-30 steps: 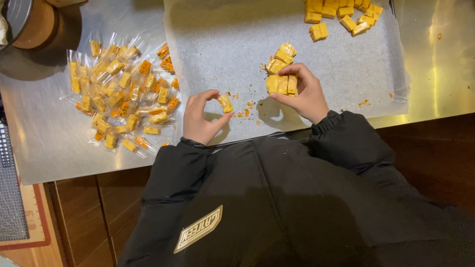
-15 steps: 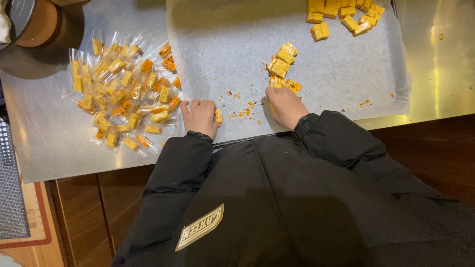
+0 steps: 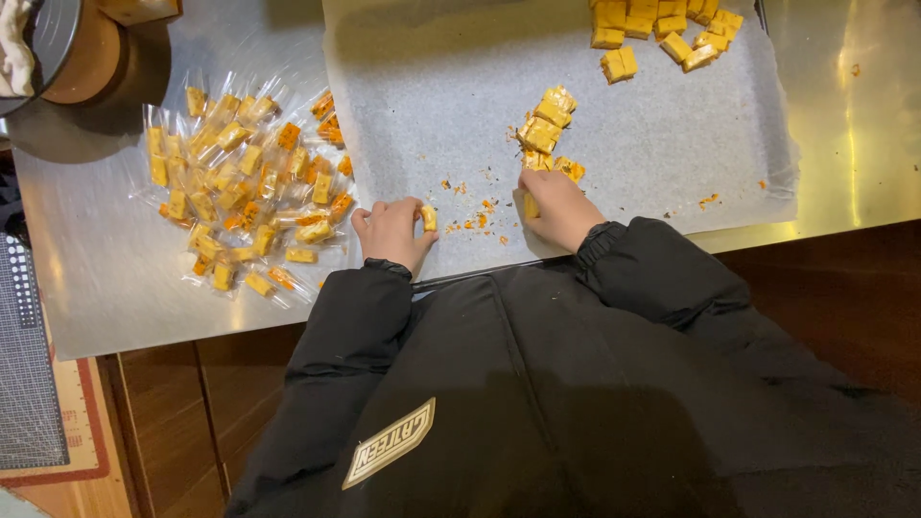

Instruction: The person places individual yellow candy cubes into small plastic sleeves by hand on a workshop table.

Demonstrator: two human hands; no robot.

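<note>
I see both hands lowered to parchment sheet (image 3: pixel 672 144) since a second ago. Left hand (image 3: pixel 393 230) pinches yellow candy piece (image 3: pixel 429 218); right hand (image 3: pixel 559 206) grips another cube (image 3: pixel 531 205) beside small stack (image 3: pixel 547 129). Wrapped pile (image 3: pixel 245 192) unchanged.

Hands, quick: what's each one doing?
Left hand: closed on a yellow piece.
Right hand: closed on a yellow piece.
</note>
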